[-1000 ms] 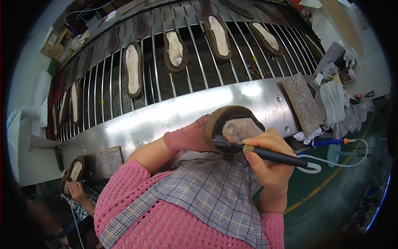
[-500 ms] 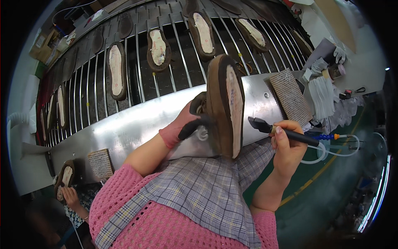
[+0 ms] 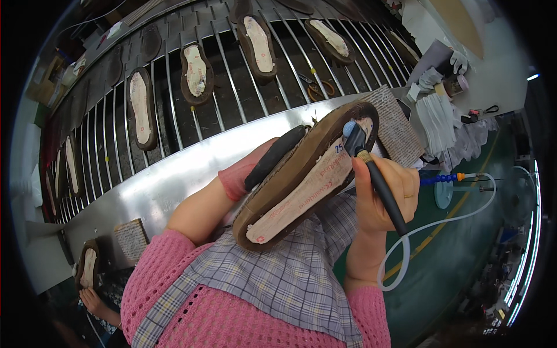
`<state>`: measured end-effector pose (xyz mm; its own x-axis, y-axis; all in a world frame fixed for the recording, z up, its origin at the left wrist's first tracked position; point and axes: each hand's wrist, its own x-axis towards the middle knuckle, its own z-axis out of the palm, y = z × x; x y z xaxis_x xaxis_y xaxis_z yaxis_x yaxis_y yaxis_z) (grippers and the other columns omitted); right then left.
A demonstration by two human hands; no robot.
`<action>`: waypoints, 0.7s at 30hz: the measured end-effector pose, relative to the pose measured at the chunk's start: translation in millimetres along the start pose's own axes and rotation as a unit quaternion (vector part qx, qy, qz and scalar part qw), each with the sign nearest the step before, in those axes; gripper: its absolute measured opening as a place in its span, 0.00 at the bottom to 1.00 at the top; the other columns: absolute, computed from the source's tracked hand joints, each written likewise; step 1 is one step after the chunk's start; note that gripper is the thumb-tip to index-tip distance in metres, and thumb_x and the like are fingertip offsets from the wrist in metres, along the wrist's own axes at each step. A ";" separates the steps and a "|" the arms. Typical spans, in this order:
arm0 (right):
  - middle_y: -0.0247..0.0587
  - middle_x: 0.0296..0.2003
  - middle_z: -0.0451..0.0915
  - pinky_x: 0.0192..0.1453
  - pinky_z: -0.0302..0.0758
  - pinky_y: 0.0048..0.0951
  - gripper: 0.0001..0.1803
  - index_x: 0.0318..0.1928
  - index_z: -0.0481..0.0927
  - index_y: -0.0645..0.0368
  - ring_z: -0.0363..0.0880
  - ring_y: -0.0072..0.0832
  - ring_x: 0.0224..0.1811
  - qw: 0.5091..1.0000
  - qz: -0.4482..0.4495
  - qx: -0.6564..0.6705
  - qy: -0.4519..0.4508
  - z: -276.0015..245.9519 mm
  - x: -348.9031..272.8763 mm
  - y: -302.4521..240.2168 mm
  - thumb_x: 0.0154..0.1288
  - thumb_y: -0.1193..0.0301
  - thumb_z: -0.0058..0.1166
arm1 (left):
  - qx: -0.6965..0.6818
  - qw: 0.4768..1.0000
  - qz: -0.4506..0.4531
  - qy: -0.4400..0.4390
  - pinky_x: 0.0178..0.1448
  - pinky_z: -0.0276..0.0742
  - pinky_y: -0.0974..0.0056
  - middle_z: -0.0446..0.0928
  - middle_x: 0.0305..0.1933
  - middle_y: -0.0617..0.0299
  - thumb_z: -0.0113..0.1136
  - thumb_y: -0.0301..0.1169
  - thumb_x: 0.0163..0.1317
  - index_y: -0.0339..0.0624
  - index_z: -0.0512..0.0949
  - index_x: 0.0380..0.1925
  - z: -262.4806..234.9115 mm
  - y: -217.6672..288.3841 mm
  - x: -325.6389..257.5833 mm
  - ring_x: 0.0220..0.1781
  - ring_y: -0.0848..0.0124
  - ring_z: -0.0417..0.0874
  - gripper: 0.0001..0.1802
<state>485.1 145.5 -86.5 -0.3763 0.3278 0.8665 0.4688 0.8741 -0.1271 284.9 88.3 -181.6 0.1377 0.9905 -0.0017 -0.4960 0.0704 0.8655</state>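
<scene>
The shoe [image 3: 301, 200] has turned so its pale bottom faces up, slanting over the checked apron [image 3: 278, 278] and shiny metal ledge [image 3: 159, 188]. The black tool [image 3: 387, 197] was away from it; now its tip seems to touch the top end, so that end looks like the part being worked on. The right hand [image 3: 400, 185] has its fingers clamped round the tool. The left hand's [image 3: 239, 172] fingers are hidden; I cannot tell their grip.

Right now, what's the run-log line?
gloved left hand: holds brown shoe | right hand: holds black brush, tip at underside | beyond: metal rack
</scene>
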 end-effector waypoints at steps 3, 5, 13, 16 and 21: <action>0.34 0.29 0.79 0.24 0.67 0.23 0.19 0.35 0.82 0.62 0.72 0.25 0.23 0.997 -0.040 -0.068 -0.004 -2.7 3.6 -7.0 0.43 0.70 0.76 | 0.037 0.999 0.006 -0.017 0.58 0.73 0.67 0.76 0.55 0.60 0.62 0.40 0.62 0.38 0.70 0.60 4.4 6.4 2.6 0.53 0.76 0.76 0.29; 0.34 0.29 0.79 0.23 0.67 0.23 0.19 0.35 0.82 0.62 0.72 0.25 0.23 0.998 -0.051 -0.027 -0.030 -8.7 0.5 -13.2 0.43 0.70 0.76 | 0.053 0.998 0.010 -0.026 0.58 0.73 0.68 0.77 0.55 0.60 0.61 0.39 0.62 0.38 0.71 0.60 3.3 9.1 4.0 0.53 0.76 0.76 0.28; 0.37 0.31 0.81 0.36 0.68 0.28 0.14 0.38 0.80 0.61 0.75 0.30 0.30 0.992 0.088 0.087 -0.023 -18.1 4.4 6.2 0.54 0.70 0.69 | 0.077 0.997 -0.021 -0.007 0.59 0.68 0.70 0.78 0.52 0.61 0.62 0.42 0.60 0.36 0.75 0.54 12.0 23.0 2.7 0.52 0.79 0.73 0.26; 0.37 0.30 0.81 0.37 0.68 0.28 0.14 0.38 0.80 0.62 0.75 0.30 0.31 0.990 0.089 0.105 -0.022 -19.2 4.7 6.9 0.54 0.71 0.69 | 0.072 0.997 -0.026 -0.002 0.60 0.68 0.70 0.78 0.52 0.61 0.63 0.42 0.58 0.36 0.75 0.54 13.6 24.0 3.5 0.52 0.78 0.73 0.28; 0.36 0.29 0.81 0.35 0.67 0.27 0.14 0.37 0.80 0.62 0.75 0.29 0.29 0.976 0.108 0.183 -0.042 -22.1 3.3 5.1 0.52 0.71 0.70 | 0.095 0.995 -0.009 -0.007 0.60 0.68 0.70 0.77 0.52 0.61 0.66 0.43 0.56 0.36 0.75 0.54 6.5 19.1 4.3 0.52 0.78 0.73 0.30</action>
<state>503.9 143.2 -73.6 -0.3725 0.5337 0.7592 0.2326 0.8457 -0.4803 281.6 93.1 -161.8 0.1581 0.9874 -0.0118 -0.3224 0.0629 0.9445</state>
